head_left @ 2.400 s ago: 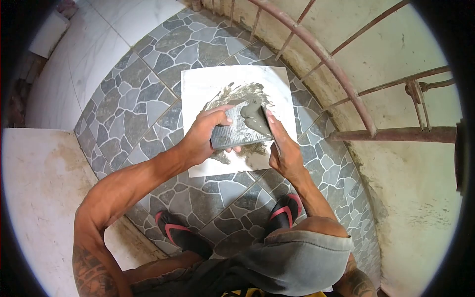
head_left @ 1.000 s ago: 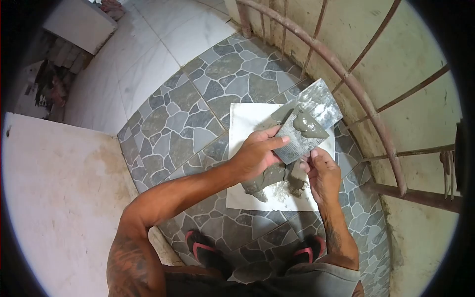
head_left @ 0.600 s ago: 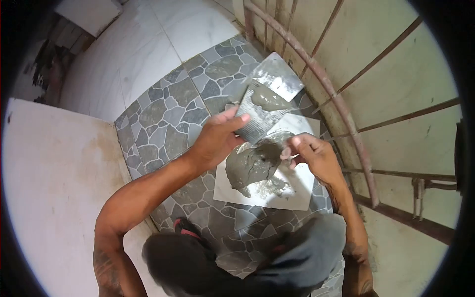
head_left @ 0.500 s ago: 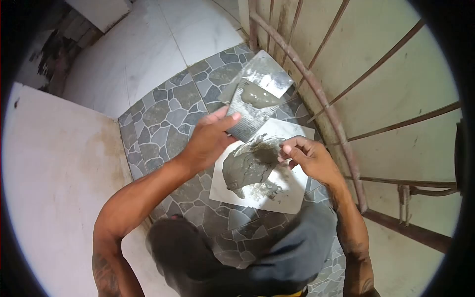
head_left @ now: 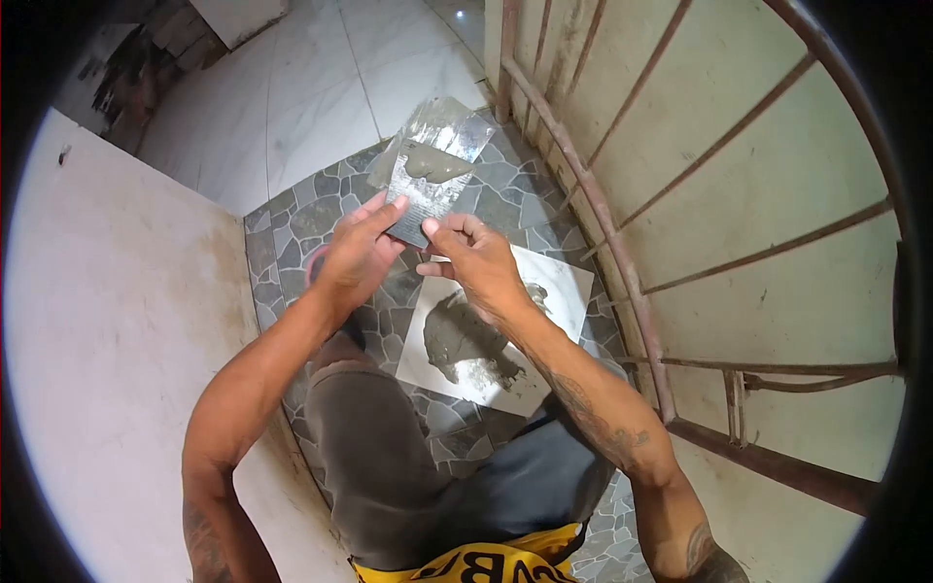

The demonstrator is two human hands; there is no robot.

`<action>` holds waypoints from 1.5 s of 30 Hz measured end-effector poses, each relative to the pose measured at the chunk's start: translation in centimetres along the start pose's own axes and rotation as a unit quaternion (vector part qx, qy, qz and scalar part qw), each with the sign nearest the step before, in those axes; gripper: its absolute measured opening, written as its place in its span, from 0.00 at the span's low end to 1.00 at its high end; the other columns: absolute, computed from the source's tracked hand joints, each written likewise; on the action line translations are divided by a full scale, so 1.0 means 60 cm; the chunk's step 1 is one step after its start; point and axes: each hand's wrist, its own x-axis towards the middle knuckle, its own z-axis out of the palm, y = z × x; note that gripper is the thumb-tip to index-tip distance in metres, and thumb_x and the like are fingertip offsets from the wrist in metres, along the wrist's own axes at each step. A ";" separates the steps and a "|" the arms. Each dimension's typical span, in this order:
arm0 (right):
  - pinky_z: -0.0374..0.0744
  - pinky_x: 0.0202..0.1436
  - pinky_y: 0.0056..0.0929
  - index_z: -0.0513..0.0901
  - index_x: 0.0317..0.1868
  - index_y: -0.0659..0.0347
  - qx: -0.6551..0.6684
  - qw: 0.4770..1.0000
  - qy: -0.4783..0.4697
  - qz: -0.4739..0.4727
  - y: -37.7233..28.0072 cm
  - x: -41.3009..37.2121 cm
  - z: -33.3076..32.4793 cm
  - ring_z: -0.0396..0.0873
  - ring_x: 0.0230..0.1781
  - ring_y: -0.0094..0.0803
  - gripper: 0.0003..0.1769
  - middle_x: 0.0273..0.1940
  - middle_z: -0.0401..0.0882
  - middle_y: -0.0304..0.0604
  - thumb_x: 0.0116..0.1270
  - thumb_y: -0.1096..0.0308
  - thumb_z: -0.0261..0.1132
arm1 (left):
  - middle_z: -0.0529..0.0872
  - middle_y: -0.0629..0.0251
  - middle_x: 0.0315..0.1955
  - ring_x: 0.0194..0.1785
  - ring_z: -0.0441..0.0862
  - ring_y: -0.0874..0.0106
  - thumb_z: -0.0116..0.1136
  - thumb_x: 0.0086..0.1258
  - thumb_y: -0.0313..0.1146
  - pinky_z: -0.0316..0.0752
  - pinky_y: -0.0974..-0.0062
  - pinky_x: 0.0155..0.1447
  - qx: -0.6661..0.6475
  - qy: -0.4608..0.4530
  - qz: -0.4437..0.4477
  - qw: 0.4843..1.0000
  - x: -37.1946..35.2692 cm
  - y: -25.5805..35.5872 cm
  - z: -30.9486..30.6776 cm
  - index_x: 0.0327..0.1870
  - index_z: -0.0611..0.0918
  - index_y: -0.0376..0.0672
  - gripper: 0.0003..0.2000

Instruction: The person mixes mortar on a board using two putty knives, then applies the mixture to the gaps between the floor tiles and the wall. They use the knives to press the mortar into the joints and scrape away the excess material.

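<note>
A small grey tile piece (head_left: 424,203) with a ridged back faces up between my hands, a dollop of wet grey mortar (head_left: 434,165) spread on its far end. My left hand (head_left: 358,251) grips its left edge, thumb on top. At the near right corner, my right hand (head_left: 470,255) pinches the same piece between thumb and fingers. Below and to the right, a white square tile (head_left: 573,283) lies on the floor with a mound of mortar (head_left: 464,335) on it, partly hidden by my right forearm. A shiny, smeared flat sheet (head_left: 465,124) lies beyond the piece.
Stone-patterned floor tiles (head_left: 326,199) run beneath me up to glossy white tiles (head_left: 301,107). A low pale wall (head_left: 136,282) stands close on the left. Rusty metal bars (head_left: 622,243) curve along the right wall.
My right hand has left the mortar mound and moved up and left to take hold of the tile piece. My left hand has shifted left with it. The view has moved slightly.
</note>
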 end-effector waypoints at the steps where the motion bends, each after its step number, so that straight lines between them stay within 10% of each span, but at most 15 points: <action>1: 0.84 0.42 0.27 0.77 0.46 0.66 -0.010 1.000 0.015 -0.002 0.002 0.017 0.008 0.79 0.41 0.26 0.15 0.40 0.78 0.39 0.71 0.61 0.67 | 0.80 0.58 0.56 0.60 0.77 0.69 0.53 0.77 0.35 0.70 0.68 0.67 -0.009 0.000 0.007 1.000 0.013 0.000 -0.019 0.64 0.71 0.33 0.20; 12: 0.83 0.44 0.32 0.77 0.43 0.58 0.110 0.990 0.087 0.003 0.087 0.215 0.005 0.76 0.35 0.23 0.07 0.39 0.76 0.34 0.71 0.68 0.66 | 0.81 0.61 0.55 0.58 0.78 0.71 0.53 0.78 0.36 0.71 0.71 0.65 -0.046 -0.029 -0.054 0.997 0.198 -0.062 -0.198 0.62 0.75 0.34 0.18; 17: 0.81 0.62 0.51 0.71 0.58 0.67 0.190 0.981 0.031 -0.014 0.136 0.302 -0.030 0.79 0.58 0.52 0.17 0.57 0.77 0.51 0.72 0.72 0.59 | 0.83 0.63 0.52 0.54 0.79 0.73 0.55 0.77 0.40 0.72 0.74 0.60 -0.024 -0.023 -0.060 0.998 0.256 -0.076 -0.277 0.60 0.77 0.35 0.19; 22: 0.83 0.60 0.50 0.65 0.67 0.68 0.205 0.977 0.031 -0.055 0.140 0.310 -0.071 0.80 0.57 0.55 0.26 0.60 0.75 0.57 0.71 0.72 0.59 | 0.83 0.64 0.53 0.51 0.78 0.79 0.59 0.75 0.40 0.71 0.80 0.57 0.127 0.031 -0.044 0.991 0.326 -0.095 -0.377 0.59 0.80 0.35 0.20; 31: 0.86 0.50 0.54 0.64 0.70 0.61 0.188 0.977 0.094 -0.022 0.097 0.367 -0.129 0.82 0.52 0.58 0.32 0.60 0.76 0.57 0.66 0.67 0.61 | 0.79 0.74 0.38 0.37 0.73 0.84 0.55 0.68 0.17 0.67 0.86 0.43 0.231 -0.016 0.104 0.967 0.473 -0.067 -0.522 0.58 0.77 0.42 0.18; 41: 0.86 0.44 0.54 0.64 0.69 0.62 0.286 0.943 0.172 -0.011 0.120 0.452 -0.133 0.82 0.51 0.63 0.31 0.61 0.75 0.60 0.64 0.70 0.57 | 0.84 0.65 0.47 0.47 0.78 0.78 0.57 0.74 0.29 0.71 0.79 0.55 0.203 0.065 0.026 0.977 0.664 -0.045 -0.641 0.58 0.78 0.34 0.15; 45: 0.86 0.45 0.53 0.63 0.69 0.64 0.272 0.940 0.207 -0.012 0.108 0.445 -0.116 0.83 0.50 0.60 0.33 0.60 0.75 0.60 0.63 0.68 0.60 | 0.85 0.64 0.46 0.49 0.79 0.77 0.61 0.73 0.36 0.71 0.78 0.57 0.038 0.084 -0.140 0.986 0.731 -0.063 -0.626 0.54 0.82 0.35 0.15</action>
